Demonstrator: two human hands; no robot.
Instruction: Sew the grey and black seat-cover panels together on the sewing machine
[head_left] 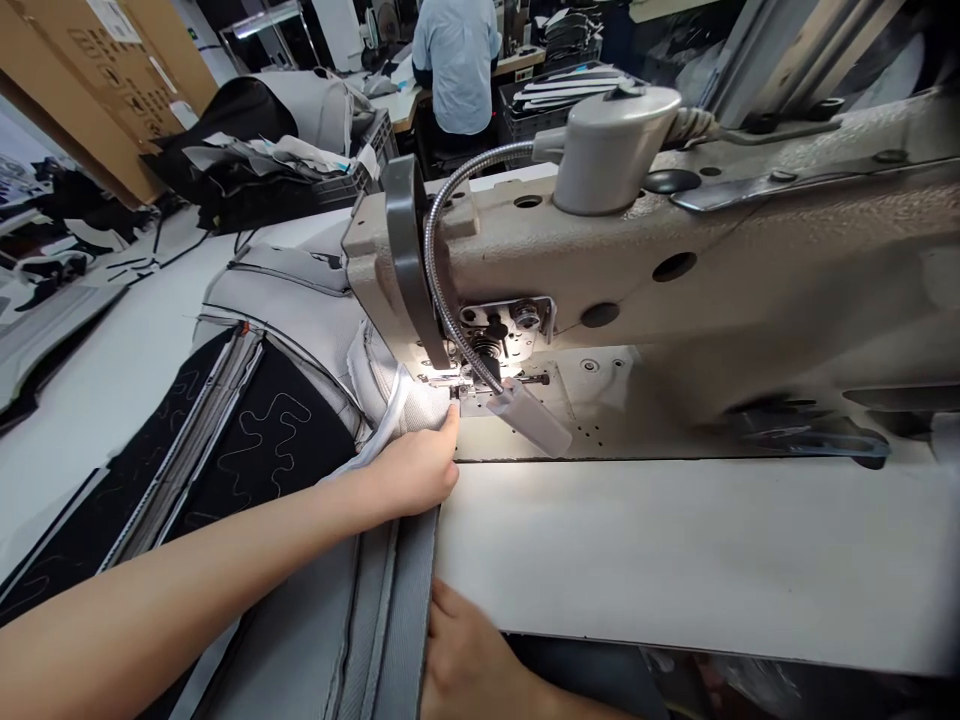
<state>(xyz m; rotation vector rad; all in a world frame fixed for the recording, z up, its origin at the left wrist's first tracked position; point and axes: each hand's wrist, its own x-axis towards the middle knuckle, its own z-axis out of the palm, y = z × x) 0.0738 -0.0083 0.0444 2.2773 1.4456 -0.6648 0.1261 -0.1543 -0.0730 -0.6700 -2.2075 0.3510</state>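
A large grey and black sewn fabric cover point(300, 610) drapes over the table and down its front edge. Its light grey flap point(424, 405) lies at the needle area of an industrial sewing machine point(480, 370), under a bright spot of light. My left hand point(420, 465) is closed on the fabric there, its index fingertip pressing close beside the presser foot. Lower down, at the table's front edge, my right hand point(469, 650) grips the cover's straight right edge. Some of its fingers are hidden behind the fabric.
A lamp on a bendy metal neck point(529, 415) hangs right of the needle. The machine's arm point(675, 250) spans the right side. Behind are a crate point(367, 150) heaped with fabric pieces, a cardboard box point(105, 80), and a seated person in light blue point(456, 65).
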